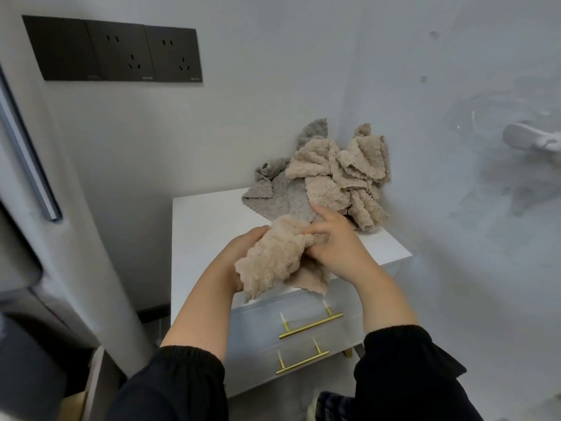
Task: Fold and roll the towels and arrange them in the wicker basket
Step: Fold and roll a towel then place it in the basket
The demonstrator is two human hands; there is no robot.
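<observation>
A crumpled beige towel point(274, 258) is held over the front of a white nightstand point(209, 220). My left hand point(243, 243) grips its left side from underneath, mostly hidden by the cloth. My right hand point(334, 244) pinches its right side, with the index finger stretched toward the pile. At the back right corner of the nightstand lies a heap of towels: a grey one point(282, 192) spread flat and reaching up the wall, and beige ones point(343, 168) bunched on top. No wicker basket is in view.
The nightstand stands in a corner of pale walls and has two drawers with gold bar handles point(311, 325). Black wall sockets point(121, 51) sit at upper left. A grey upholstered edge point(27, 147) runs down the left side. A white fitting point(528, 139) juts from the right wall.
</observation>
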